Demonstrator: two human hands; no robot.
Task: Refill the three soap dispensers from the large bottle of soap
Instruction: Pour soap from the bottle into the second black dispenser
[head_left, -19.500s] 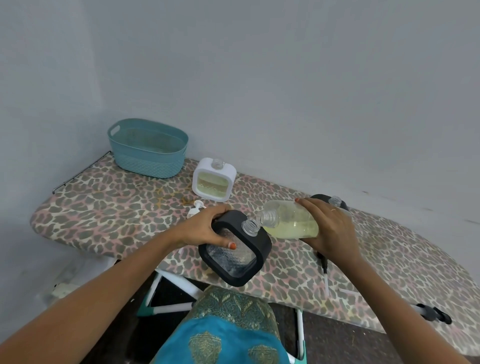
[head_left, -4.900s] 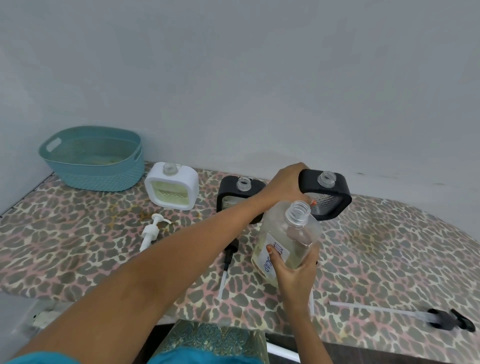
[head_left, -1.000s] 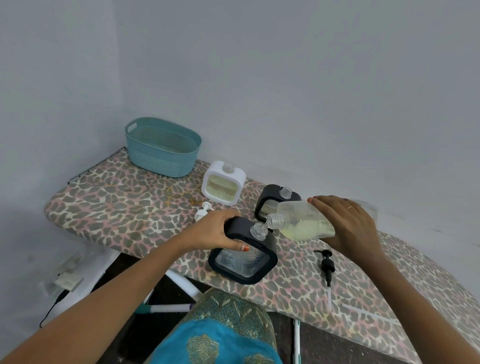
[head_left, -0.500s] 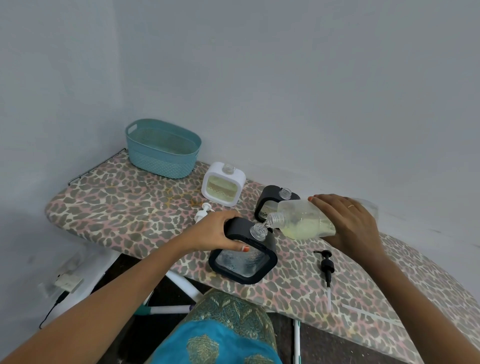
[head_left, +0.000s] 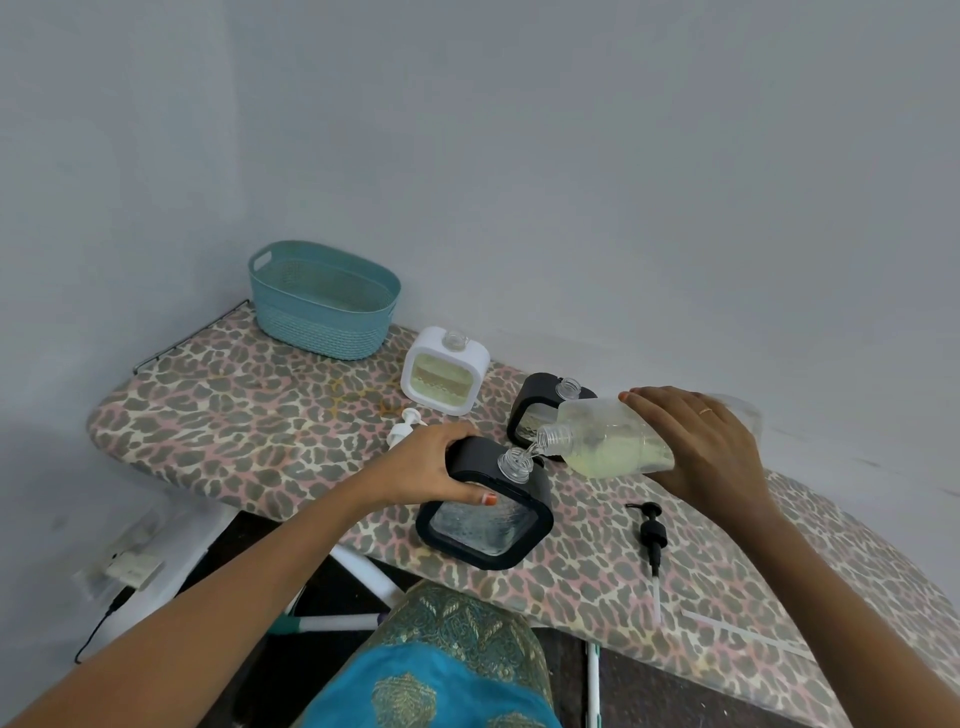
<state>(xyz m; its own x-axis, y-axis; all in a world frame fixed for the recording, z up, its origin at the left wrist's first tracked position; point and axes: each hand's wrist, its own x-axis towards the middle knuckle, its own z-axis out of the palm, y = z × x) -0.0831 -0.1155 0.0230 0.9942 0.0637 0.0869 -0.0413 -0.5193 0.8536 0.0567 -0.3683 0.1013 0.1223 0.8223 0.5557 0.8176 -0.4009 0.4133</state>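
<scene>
Leopard-print ironing board against grey wall; left hand grips tilted black dispenser, right hand fingers curled around large soap bottle, mouth over dispenser neck.

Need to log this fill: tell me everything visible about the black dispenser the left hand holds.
The dispenser is a rounded-square black frame, plastic by its look, around a clear ribbed window that looks nearly empty. Its clear threaded neck is open, with no pump on it. It leans at the near edge of the board. The left hand grips its top corner, and the mouth of the tipped bottle sits just above the neck.
</scene>
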